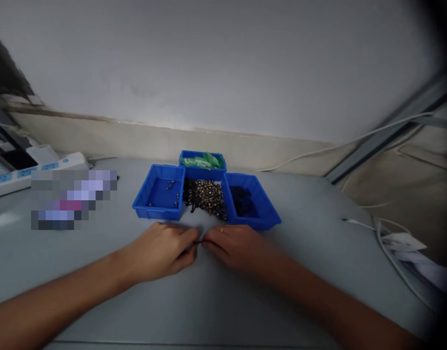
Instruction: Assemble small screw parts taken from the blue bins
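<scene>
My left hand (164,249) and my right hand (238,247) meet close together over the table, each closed in a pinch. Between their fingertips shows a small, thin dark piece (199,241); its ends are hidden by the fingers, so its kind is unclear. Just beyond lies a heap of small brass-coloured metal parts (207,194), with black pieces (191,197) along its left side. A blue bin (158,212) left of the heap holds a few small metal parts. To the right, another blue bin (262,223) contains dark small pieces (241,199).
Behind the heap stands a third blue bin (205,172) with green plastic bags (205,160). A white power strip (72,163) lies at the far left, near a blurred-out object (77,199). White cables (387,262) run along the right side. A wall closes off the back.
</scene>
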{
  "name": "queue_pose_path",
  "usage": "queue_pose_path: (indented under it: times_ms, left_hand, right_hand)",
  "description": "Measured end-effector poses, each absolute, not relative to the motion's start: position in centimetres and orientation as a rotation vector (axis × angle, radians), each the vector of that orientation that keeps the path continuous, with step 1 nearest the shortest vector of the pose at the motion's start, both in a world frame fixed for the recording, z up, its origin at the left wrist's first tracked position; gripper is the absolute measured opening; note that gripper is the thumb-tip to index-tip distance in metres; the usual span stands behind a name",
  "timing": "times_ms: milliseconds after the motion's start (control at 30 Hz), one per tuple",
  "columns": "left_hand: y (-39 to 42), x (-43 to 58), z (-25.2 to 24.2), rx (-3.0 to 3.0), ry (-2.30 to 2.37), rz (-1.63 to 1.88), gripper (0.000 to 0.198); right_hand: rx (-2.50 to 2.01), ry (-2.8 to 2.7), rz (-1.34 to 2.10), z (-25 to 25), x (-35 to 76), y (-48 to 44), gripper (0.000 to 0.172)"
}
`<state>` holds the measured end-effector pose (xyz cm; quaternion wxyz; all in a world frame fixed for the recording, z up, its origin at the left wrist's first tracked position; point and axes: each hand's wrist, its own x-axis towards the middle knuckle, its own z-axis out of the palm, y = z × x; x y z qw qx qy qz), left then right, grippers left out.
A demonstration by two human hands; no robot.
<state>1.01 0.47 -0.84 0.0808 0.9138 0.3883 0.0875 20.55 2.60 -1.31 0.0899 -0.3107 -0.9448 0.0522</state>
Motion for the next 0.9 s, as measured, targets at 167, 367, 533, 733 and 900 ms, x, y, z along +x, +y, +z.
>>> queue_pose_path:
  times_ms: [167, 367, 533, 733, 900]
  left_hand:
    - [0.5, 0.9, -0.8, 2.709, 1.224, 0.302, 0.013]
    - [0.7, 0.7, -0.9, 2.703, 1.224, 0.342, 0.016]
    - [0.9, 0.5, -1.2, 2.679, 1.093, 0.415, 0.021]
    - [1.0, 0.4, -0.7, 2.644, 0.979, 0.444, 0.018]
    - [0.8, 0.6, -0.4, 2.689, 0.959, 0.454, 0.01]
  right_hand:
    - [-0.935, -2.82, 0.164, -1.2, 20.5, 2.6, 0.023]
    - [-0.998, -2.816, 0.245, -1.0, 20.4, 2.9, 0.022]
    - [-0.993, -2.829, 0.335, -0.6, 20.2, 2.9, 0.023]
    - [-0.977, -2.841, 0.452, -0.1, 20.0, 2.9, 0.02]
    - [-0.963, -2.798, 0.497, -0.3, 20.3, 3.0, 0.023]
